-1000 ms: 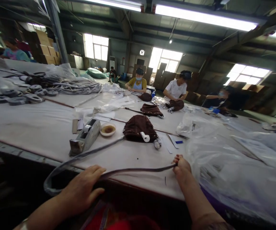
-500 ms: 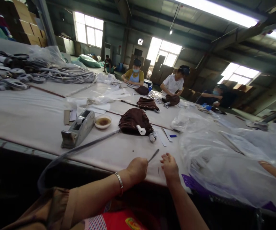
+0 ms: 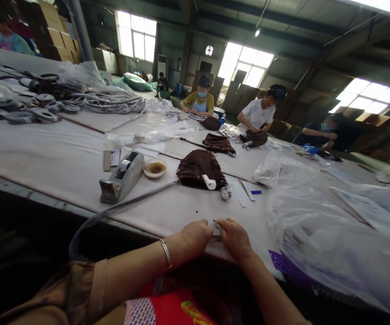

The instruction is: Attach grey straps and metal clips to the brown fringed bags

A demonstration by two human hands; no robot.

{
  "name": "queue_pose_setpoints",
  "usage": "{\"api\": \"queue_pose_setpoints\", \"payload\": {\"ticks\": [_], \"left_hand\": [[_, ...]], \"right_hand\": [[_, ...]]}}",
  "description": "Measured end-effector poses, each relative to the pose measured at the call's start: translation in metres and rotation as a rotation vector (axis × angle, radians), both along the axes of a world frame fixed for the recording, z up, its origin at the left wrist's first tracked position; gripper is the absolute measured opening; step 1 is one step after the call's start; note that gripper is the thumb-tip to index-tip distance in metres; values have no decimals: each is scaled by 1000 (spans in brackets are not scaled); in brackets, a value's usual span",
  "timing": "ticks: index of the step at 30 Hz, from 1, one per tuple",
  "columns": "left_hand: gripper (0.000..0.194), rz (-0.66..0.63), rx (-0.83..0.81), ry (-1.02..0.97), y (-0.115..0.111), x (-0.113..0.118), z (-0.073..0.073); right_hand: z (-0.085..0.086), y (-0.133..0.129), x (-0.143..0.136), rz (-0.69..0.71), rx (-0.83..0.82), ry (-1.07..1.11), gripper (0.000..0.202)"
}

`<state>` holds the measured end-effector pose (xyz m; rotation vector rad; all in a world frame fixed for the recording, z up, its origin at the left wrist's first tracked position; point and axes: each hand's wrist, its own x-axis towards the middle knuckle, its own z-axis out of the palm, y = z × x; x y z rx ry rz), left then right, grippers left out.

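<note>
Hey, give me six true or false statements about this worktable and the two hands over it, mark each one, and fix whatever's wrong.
1. The dark brown, fringed, soft-looking bag lies on the white-covered table. True.
2. The boxy grey metal tape dispenser stands right of the round white dish. False: it stands left of the dish.
3. A shiny silver-coloured bangle circles the wrist of the bare left hand. True.
4. The left hand and the bare right hand are far apart. False: they are close together by the table's near edge.
5. A small blue piece lies right of the bag. True.
6. The heap of grey coiled bands lies at the view's right. False: it lies at the left.
</note>
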<state>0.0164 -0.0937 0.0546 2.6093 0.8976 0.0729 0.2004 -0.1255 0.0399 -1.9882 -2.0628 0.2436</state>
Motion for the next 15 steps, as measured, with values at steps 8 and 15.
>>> {"api": "queue_pose_setpoints", "payload": {"ticks": [8, 15], "left_hand": [[22, -91, 101, 87, 30, -4, 14], [22, -254, 167, 27, 40, 7, -1]], "right_hand": [[-3, -1, 15, 265, 22, 137, 36], [-6, 12, 19, 341, 28, 329, 24]]}}
